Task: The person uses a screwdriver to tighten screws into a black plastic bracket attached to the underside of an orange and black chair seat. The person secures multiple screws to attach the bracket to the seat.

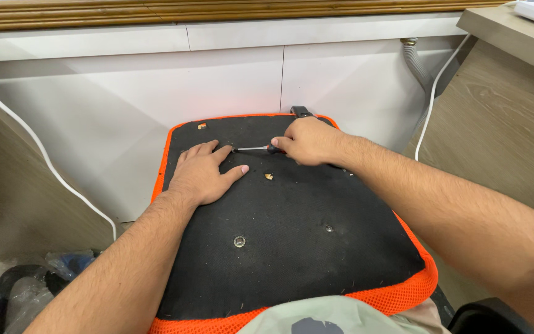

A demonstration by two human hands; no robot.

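Nearest the viewer, a pale green cloth (pixel 316 316) overlaps the orange mesh edge (pixel 403 295) of an upturned chair seat whose black underside (pixel 304 247) faces up. Between the two forearms, nearer than both hands, a round metal screw socket (pixel 239 241) sits in the black board, with a smaller one (pixel 329 228) to its right. Farther on, the left hand (pixel 200 173) lies open and flat on the board, fingers spread. Just right of its thumb is a small brass-coloured fitting (pixel 269 176). The right hand (pixel 309 141) is closed around the handle of a screwdriver (pixel 253 149), whose thin shaft runs leftward to the left hand's fingertips. Beyond the hands stand white panels (pixel 230 80), with a white cable (pixel 434 93) to the right.
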